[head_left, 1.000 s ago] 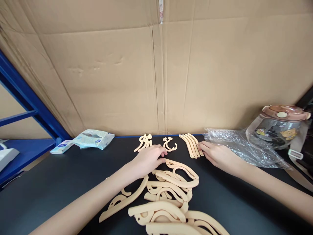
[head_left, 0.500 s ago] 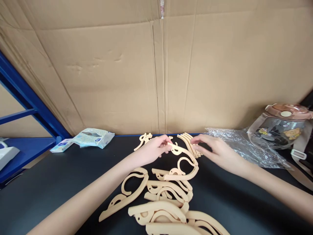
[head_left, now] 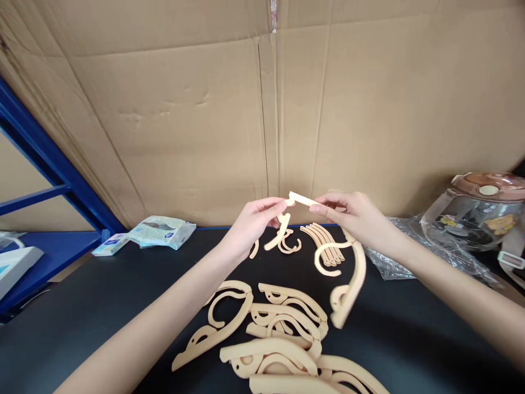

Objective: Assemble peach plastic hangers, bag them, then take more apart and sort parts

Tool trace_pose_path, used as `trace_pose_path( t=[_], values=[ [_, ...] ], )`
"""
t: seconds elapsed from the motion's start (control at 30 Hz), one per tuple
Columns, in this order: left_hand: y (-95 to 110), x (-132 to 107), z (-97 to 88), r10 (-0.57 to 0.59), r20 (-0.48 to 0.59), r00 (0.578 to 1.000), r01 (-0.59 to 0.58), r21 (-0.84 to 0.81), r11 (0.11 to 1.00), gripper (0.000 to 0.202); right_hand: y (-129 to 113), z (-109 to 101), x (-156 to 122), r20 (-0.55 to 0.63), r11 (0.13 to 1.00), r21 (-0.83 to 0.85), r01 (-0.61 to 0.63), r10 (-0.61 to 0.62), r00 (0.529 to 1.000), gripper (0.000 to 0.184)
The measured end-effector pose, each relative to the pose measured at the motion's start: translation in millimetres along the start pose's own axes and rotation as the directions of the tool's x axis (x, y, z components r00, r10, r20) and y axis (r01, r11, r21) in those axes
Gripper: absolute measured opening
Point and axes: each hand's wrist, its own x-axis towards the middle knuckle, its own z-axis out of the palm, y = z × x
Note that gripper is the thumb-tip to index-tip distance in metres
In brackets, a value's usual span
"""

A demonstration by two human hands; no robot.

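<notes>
My right hand (head_left: 348, 210) grips a beige folding hanger (head_left: 356, 273) by one arm, which runs behind the fingers. Its hook and other arm hang below, over the table. At that held arm's left end, my left hand (head_left: 258, 219) pinches with thumb and fingers. Just under the left fingertips shows a small curved beige piece (head_left: 278, 235); I cannot tell whether the hand holds it or it lies behind. More folding hangers (head_left: 266, 350) lie overlapped nearer me, one of them (head_left: 217, 339) apart on the left.
Slim curved strips (head_left: 324, 243) are lined up at the back, with another curled piece (head_left: 290, 246) to their left. Clear plastic wrap (head_left: 394, 257) and a strapped bottle (head_left: 471, 213) stand right. A tissue pack (head_left: 162, 231) lies back left by the blue frame (head_left: 53, 158). Cardboard (head_left: 197, 126) walls the back.
The hanger has been lifted off the pile and swung up and right. My right hand has closed on its arm, while my left hand has risen with the arm's end.
</notes>
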Motion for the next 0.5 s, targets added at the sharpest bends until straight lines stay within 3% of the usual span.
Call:
trace_pose_path(
  t=[0.07, 0.17, 0.23, 0.27, 0.37, 0.5],
  values=[
    [2, -2, 0.3, -0.005, 0.007, 1.000, 0.005, 0.018, 1.000, 0.025, -1, 0, -1, -0.031, 0.955, -0.267, 0.126, -0.140, 0.990, 0.029],
    [3, -6, 6.4, -0.020, 0.057, 0.998, 0.016, 0.060, 0.998, 0.031, -2, 6, -7, 0.022, 0.711, -0.659, 0.246, -0.309, 0.951, 0.025],
    [3, -9, 12.4, -0.011, 0.073, 0.997, 0.004, 0.095, 0.996, 0.034, -4, 11, -11, 0.082, 0.575, -0.771, 0.272, -0.334, 0.939, 0.026],
    [2, -10, 15.6, 0.000, 0.073, 0.997, -0.008, 0.111, 0.994, 0.035, -6, 14, -13, 0.105, 0.550, -0.788, 0.278, -0.324, 0.940, 0.029],
    [-3, -17, 27.6, 0.040, 0.057, 0.998, -0.048, 0.157, 0.986, 0.035, -6, 18, -14, 0.151, 0.629, -0.736, 0.248, -0.204, 0.967, 0.031],
    [-14, -34, 47.0, 0.093, 0.025, 0.995, -0.097, 0.250, 0.964, 0.031, 0, 14, -6, 0.183, 0.761, -0.625, 0.177, -0.077, 0.980, 0.019]
  ],
)
